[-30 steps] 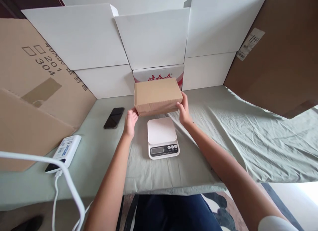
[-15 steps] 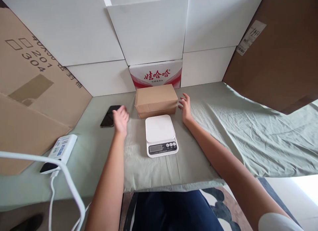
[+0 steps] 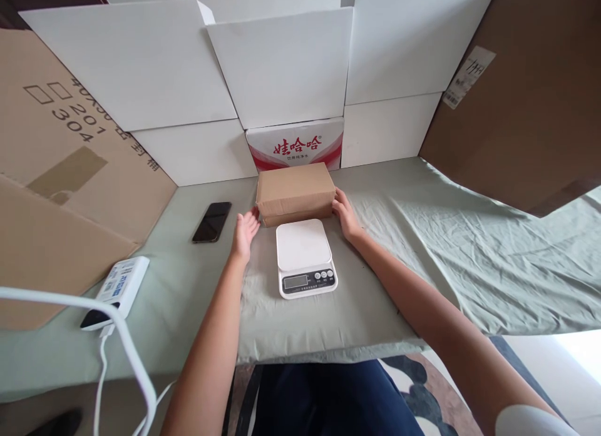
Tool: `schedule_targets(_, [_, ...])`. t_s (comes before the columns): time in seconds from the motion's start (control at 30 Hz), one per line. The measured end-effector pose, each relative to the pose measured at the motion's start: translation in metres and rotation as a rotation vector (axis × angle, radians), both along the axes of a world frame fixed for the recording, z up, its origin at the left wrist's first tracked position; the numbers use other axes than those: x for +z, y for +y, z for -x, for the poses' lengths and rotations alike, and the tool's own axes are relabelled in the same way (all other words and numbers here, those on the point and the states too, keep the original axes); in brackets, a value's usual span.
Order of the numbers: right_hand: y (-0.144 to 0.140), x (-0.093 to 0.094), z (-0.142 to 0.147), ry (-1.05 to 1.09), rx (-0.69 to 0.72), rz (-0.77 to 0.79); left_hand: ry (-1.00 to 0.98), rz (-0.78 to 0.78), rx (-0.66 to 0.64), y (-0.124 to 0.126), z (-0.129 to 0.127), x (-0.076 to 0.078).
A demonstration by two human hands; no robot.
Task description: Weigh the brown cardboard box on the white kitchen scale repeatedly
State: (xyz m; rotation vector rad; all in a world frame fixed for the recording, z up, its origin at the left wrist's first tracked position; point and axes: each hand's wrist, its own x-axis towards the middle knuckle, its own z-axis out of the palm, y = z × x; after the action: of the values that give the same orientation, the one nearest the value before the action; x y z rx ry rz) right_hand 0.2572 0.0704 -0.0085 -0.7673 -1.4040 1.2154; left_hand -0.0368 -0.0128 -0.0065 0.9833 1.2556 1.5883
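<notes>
A closed brown cardboard box (image 3: pixel 295 189) rests on the green cloth, just behind a small white kitchen scale (image 3: pixel 304 256) with a blank display and nothing on its platform. My left hand (image 3: pixel 245 231) is open beside the box's near left corner, palm turned toward it, fingertips almost at the cardboard. My right hand (image 3: pixel 346 214) lies with spread fingers against the box's right end. The box sits flat on the cloth between both hands.
A black phone (image 3: pixel 212 221) lies left of the box. A white power strip (image 3: pixel 117 290) with a white cable (image 3: pixel 126 342) sits at the near left. White boxes (image 3: pixel 282 67), a red-printed carton (image 3: pixel 295 143) and brown cartons (image 3: pixel 61 161) wall in the back and sides.
A second ago both hands held the box above the table. It was set down behind the scale and let go. Both hands have now come back to its two ends.
</notes>
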Motion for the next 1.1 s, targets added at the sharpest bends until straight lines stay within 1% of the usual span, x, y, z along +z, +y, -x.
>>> schedule_targets(0.1, [-0.005,0.003,0.004,-0.030,0.001,-0.045,0.029,0.023,-0.031,0.002,-0.006,0.002])
schedule_targets(0.2, [-0.015,0.015,0.004,-0.027,-0.069,-0.133,0.033,-0.052,-0.050,-0.004,-0.011,0.016])
schedule_targets(0.27, [-0.030,0.026,0.001,-0.022,-0.118,-0.235,0.035,-0.140,-0.042,-0.018,-0.014,0.028])
schedule_targets(0.33, [-0.051,0.032,-0.004,-0.022,-0.132,-0.311,0.051,-0.210,-0.019,-0.042,-0.018,0.034])
schedule_targets(0.4, [-0.074,0.033,-0.012,-0.031,-0.111,-0.334,0.081,-0.220,0.007,-0.071,-0.022,0.031])
schedule_targets(0.5, [-0.102,0.024,-0.022,-0.077,-0.097,-0.296,0.099,-0.165,0.020,-0.113,-0.027,0.015])
schedule_targets(0.53, [-0.108,0.021,-0.025,-0.088,-0.096,-0.281,0.099,-0.148,0.016,-0.123,-0.028,0.009])
schedule_targets(0.6, [-0.114,0.015,-0.028,-0.101,-0.093,-0.257,0.095,-0.120,0.019,-0.135,-0.029,0.002])
schedule_targets(0.67, [-0.116,0.013,-0.028,-0.103,-0.096,-0.238,0.091,-0.096,0.042,-0.139,-0.030,0.000])
schedule_targets(0.77, [-0.116,0.013,-0.025,-0.098,-0.107,-0.223,0.087,-0.076,0.068,-0.137,-0.032,0.003])
schedule_targets(0.93, [-0.113,0.014,-0.026,-0.087,-0.116,-0.229,0.082,-0.096,0.055,-0.138,-0.031,0.004])
schedule_targets(1.0, [-0.107,0.017,-0.031,-0.076,-0.171,-0.225,0.088,-0.102,0.063,-0.138,-0.027,0.005])
schedule_targets(1.1, [-0.094,0.021,-0.040,-0.009,-0.306,-0.191,0.072,-0.109,0.105,-0.137,-0.021,0.009])
